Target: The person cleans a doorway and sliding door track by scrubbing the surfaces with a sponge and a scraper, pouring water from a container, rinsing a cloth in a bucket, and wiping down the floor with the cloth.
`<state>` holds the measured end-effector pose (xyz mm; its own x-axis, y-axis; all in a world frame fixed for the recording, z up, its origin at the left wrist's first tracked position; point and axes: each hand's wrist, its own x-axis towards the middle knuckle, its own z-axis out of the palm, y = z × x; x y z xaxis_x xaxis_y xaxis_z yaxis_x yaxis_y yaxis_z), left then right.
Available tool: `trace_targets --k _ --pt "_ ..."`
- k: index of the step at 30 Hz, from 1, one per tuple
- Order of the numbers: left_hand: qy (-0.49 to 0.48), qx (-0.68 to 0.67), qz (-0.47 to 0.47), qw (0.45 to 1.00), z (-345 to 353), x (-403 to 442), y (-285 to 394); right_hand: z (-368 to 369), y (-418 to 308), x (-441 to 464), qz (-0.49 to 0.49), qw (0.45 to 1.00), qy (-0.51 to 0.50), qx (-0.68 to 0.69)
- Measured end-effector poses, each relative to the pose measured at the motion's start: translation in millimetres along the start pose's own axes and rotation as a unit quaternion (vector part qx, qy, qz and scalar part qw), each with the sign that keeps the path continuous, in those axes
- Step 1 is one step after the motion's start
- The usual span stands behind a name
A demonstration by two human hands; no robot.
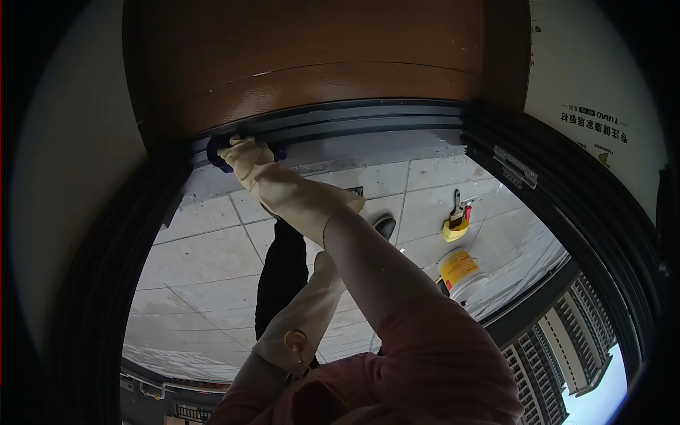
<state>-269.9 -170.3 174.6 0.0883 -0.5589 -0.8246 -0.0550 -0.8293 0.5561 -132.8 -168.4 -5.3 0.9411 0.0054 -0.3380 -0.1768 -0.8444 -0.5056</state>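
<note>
Both my hands wore long cream rubber gloves and were apart. Nearest my body, my left hand (324, 268) lay partly beneath my right forearm, well short of the dark grey, grooved sill (354, 122); its fingers were hidden, so I couldn't tell whether they were open or held anything. On my side of that sill, toward its right end, were a yellow-and-white plastic bucket (459, 268) and, closer to the sill, a small yellow tub (453, 232) with a dark brush (455, 205). Farther out, my right hand (246, 156) was clamped over a bunched, dark-purple cloth (218, 157) at the sill's left end, purple showing either side of my fingers. The sill's long axis ran crosswise before me, mostly right of the cloth, with my right hand the nearer. Beyond the sill was a glossy brown panel (319, 42).
</note>
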Motion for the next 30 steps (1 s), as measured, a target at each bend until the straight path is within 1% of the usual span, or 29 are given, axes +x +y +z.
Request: trace_targets --k 1,3,5,7,10,11,12,13,14,16,17,18,19,20,21,23,24,25,26,28,30 --pt "0.011 0.001 -0.003 1.000 1.4 1.9 -3.6 -13.4 21.1 -10.4 -0.011 1.000 0.013 -0.021" --pt "0.036 0.001 -0.007 0.999 3.7 5.2 -9.0 -39.2 68.5 -27.0 0.004 0.998 0.044 -0.052" --pt "0.070 -0.003 -0.014 0.997 6.0 5.0 -11.1 -65.1 123.8 -45.6 0.038 0.994 0.076 -0.075" --pt "0.108 -0.003 -0.022 0.994 7.5 2.2 -11.4 -95.3 183.0 -66.3 0.092 0.987 0.109 -0.074" --pt "0.192 -0.005 0.008 0.981 5.6 1.6 -14.0 -135.3 264.7 -98.3 0.198 0.970 0.144 0.003" --pt "0.259 0.009 0.083 0.962 4.1 5.1 -21.0 -146.4 286.9 -109.1 0.240 0.956 0.152 0.073" --pt "0.259 0.047 0.042 0.964 -8.5 9.0 -11.2 -157.0 304.1 -121.8 0.280 0.929 0.156 0.184" --pt "0.258 0.083 0.003 0.963 -26.0 13.7 5.2 -166.5 314.4 -139.4 0.316 0.882 0.155 0.312" --pt "0.220 0.152 -0.054 0.962 -45.7 24.0 21.0 -174.3 317.8 -159.6 0.340 0.825 0.154 0.425" --pt "0.326 0.218 0.019 0.920 -66.3 65.8 30.4 -184.3 308.3 -208.4 0.354 0.742 0.144 0.551" --pt "0.333 0.234 0.047 0.912 -76.7 86.4 51.0 -184.2 302.6 -236.8 0.361 0.719 0.139 0.577" --pt "0.337 0.249 0.074 0.905 -84.8 110.0 73.7 -180.1 297.9 -264.2 0.373 0.710 0.135 0.583" --pt "0.368 0.266 0.162 0.876 -82.3 144.9 82.8 -174.0 292.1 -292.1 0.384 0.712 0.129 0.574" --pt "0.341 0.340 0.195 0.855 -77.5 185.1 96.7 -166.4 290.0 -313.6 0.394 0.723 0.122 0.554" --pt "0.327 0.447 0.183 0.812 -63.2 223.9 106.2 -158.6 287.9 -335.1 0.404 0.733 0.114 0.535" --pt "0.276 0.436 0.200 0.832 -50.6 292.9 111.1 -143.3 285.5 -359.0 0.402 0.731 0.086 0.545" --pt "0.320 0.431 0.223 0.814 -45.7 313.6 111.7 -130.0 289.9 -366.5 0.378 0.771 0.078 0.507" --pt "0.360 0.427 0.246 0.792 -44.7 328.2 108.8 -112.9 302.8 -374.1 0.355 0.789 0.073 0.497" --pt "0.363 0.436 0.265 0.780 -47.5 334.8 100.7 -92.5 312.7 -376.2 0.335 0.801 0.070 0.491" --pt "0.383 0.469 0.308 0.734 -58.5 313.1 49.7 -90.9 300.9 -365.2 0.313 0.803 0.079 0.501" --pt "0.394 0.509 0.276 0.714 -79.6 265.0 -15.5 -86.5 291.9 -354.4 0.274 0.852 0.083 0.439"
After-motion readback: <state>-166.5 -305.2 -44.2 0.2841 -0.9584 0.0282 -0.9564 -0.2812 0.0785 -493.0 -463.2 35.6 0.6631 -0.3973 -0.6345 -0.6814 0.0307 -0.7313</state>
